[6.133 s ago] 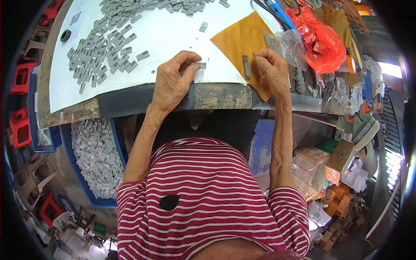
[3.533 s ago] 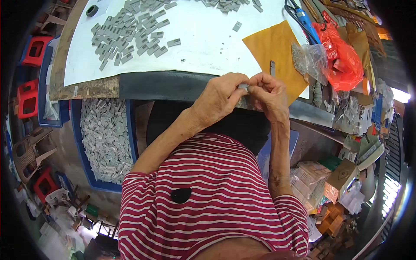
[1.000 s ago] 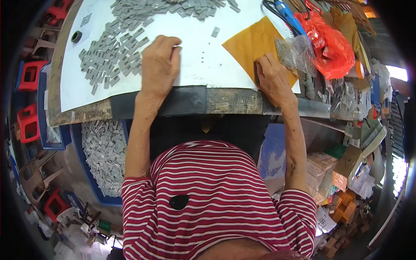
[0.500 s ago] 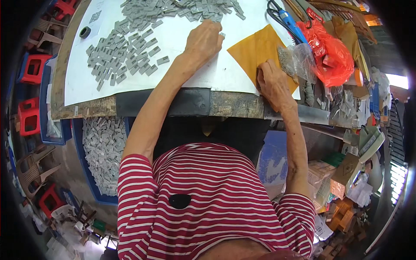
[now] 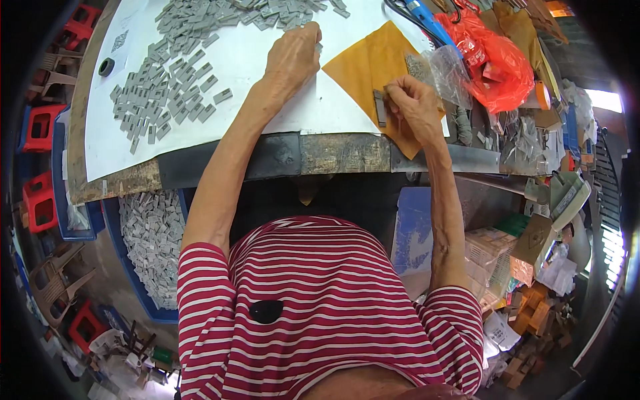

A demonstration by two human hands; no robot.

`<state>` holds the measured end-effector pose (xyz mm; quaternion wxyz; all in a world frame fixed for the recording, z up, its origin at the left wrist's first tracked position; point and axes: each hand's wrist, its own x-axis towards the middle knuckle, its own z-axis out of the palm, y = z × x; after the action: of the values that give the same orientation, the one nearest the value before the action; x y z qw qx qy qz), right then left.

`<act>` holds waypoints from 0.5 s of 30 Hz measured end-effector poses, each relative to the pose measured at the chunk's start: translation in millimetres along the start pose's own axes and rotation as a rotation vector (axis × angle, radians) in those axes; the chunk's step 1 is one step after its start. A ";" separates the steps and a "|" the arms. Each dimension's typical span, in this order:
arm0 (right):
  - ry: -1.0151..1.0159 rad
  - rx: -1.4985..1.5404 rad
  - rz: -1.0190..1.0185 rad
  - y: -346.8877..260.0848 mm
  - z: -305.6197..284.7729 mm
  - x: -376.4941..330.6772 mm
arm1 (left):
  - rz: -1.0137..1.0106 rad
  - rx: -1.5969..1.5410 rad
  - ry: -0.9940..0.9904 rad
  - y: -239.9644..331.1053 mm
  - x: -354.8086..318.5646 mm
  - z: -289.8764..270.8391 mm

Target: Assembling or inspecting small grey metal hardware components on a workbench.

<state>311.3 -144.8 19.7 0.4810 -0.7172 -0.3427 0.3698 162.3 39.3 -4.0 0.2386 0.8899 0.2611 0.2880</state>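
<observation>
A gray strip is pinched in the right hand over the orange sheet; left of it, gray pieces are reached by the left hand, grip unclear; a red bag lies right.

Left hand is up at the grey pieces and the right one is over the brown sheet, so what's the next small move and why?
Probably close the left hand on one grey piece from the pile and bring it back toward the right hand. The left fingers already rest at the pile's near edge, and the right hand waits over the brown sheet beside a single grey piece.
</observation>
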 end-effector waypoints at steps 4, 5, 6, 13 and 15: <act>-0.038 0.157 0.115 -9.5 -5.6 -2.7 | -0.001 -0.060 0.034 4.4 -4.0 -10.6; -0.060 0.308 0.117 -9.6 -5.9 -3.5 | -0.040 -0.115 0.037 6.9 -5.9 -15.5; -0.079 0.459 0.118 -11.0 -6.3 -5.0 | -0.038 -0.117 0.035 10.9 -8.6 -22.1; -0.197 0.688 0.162 -23.7 5.9 -16.7 | -0.336 -0.720 0.012 30.2 -43.7 -53.4; -0.210 0.782 0.174 -27.2 14.6 -21.3 | -0.364 -0.778 -0.012 34.2 -55.6 -57.8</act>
<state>284.6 -148.2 45.8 0.6467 -0.4650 -0.1618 0.5825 97.9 -3.9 35.7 0.6048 0.6747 0.2846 0.3130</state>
